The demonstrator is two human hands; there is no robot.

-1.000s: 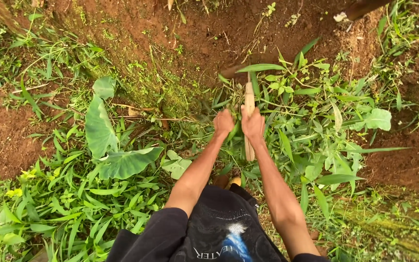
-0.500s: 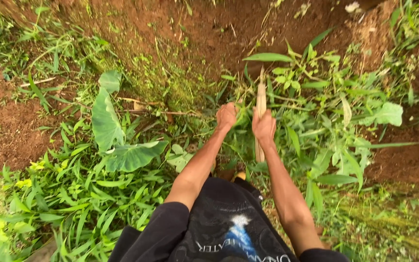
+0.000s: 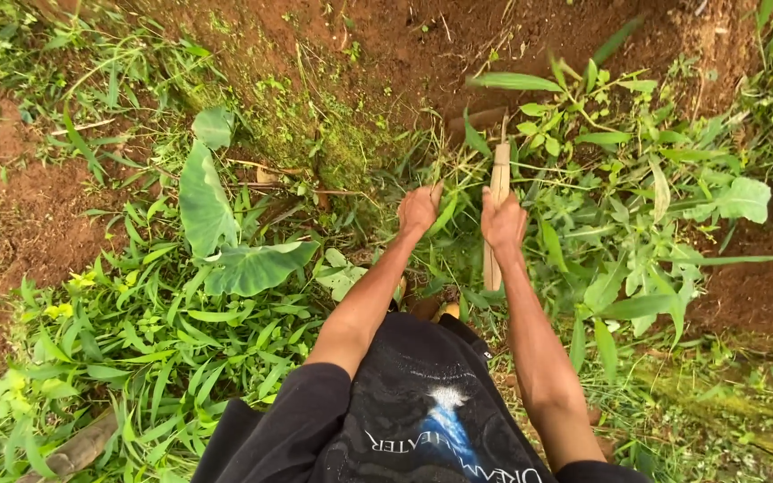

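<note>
Wooden handle (image 3: 496, 192) now right hand (image 3: 503, 222) only, left hand (image 3: 418, 210) released

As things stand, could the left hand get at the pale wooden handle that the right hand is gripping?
Probably yes. The left hand is beside the right hand at about the same height, and only thin grass blades lie between it and the pale wooden handle, whose upper part is uncovered.

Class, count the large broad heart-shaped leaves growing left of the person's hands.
2, perhaps more hidden in the grass: an upright leaf farther left, and a flatter leaf below it, nearer the left hand.
</note>
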